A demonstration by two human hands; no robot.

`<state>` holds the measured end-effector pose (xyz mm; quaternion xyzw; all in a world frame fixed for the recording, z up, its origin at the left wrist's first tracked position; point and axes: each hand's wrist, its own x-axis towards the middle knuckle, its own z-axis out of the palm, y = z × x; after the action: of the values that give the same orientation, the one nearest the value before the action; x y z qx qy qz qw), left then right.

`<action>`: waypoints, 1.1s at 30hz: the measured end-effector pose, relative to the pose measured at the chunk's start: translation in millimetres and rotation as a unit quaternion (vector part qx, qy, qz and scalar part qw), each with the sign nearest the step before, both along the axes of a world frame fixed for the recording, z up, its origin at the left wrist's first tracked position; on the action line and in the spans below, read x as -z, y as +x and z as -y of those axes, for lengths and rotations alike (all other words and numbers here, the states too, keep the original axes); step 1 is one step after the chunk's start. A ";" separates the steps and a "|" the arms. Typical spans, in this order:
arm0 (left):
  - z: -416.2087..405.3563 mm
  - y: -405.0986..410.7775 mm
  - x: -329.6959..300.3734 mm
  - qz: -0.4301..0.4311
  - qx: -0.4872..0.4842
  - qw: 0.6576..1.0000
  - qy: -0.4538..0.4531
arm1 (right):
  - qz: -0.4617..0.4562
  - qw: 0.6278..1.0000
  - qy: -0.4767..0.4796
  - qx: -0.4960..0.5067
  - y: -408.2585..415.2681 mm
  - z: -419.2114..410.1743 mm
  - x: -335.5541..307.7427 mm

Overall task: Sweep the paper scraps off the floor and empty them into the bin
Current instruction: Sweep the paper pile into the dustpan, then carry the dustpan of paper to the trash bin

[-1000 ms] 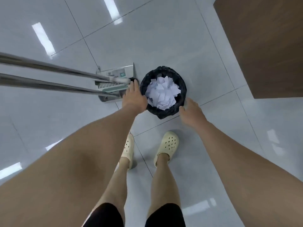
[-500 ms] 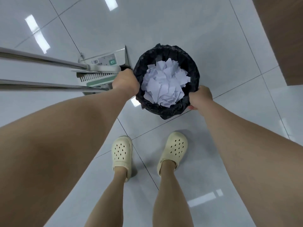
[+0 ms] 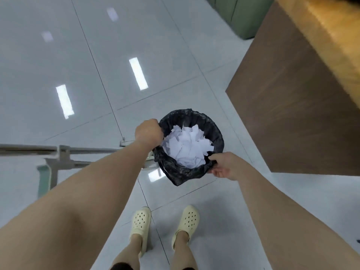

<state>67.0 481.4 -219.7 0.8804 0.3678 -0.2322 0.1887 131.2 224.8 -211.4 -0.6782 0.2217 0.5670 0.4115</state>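
A small bin lined with a black bag (image 3: 194,173) hangs above the tiled floor, held between both hands. White paper scraps (image 3: 187,146) fill it. My left hand (image 3: 149,131) grips the bag's rim on its left side, fingers curled over the edge. My right hand (image 3: 224,165) pinches the rim on the near right side. Behind my left forearm lie the metal handles (image 3: 29,149) of the broom and dustpan; their heads are mostly hidden by my arm.
A brown wooden desk (image 3: 288,114) stands to the right, its corner close to the bin. A green cabinet (image 3: 241,16) sits at the top right. My feet in cream clogs (image 3: 140,225) stand below the bin on glossy grey tiles (image 3: 58,55).
Both hands went from reaching beside the bin to gripping its bag rim and have lifted it off the floor. The view rose and swung, so the broom and dustpan now sit lower left.
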 end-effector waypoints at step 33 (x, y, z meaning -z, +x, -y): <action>-36.5 -254.5 -298.1 0.294 0.072 0.947 0.109 | 0.210 0.977 -0.020 0.045 -121.6 -135.3 -323.2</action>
<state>-187.4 517.9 78.4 0.9491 0.2544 0.0652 0.1738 9.6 360.2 111.8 -0.7794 0.1725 0.3884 0.4603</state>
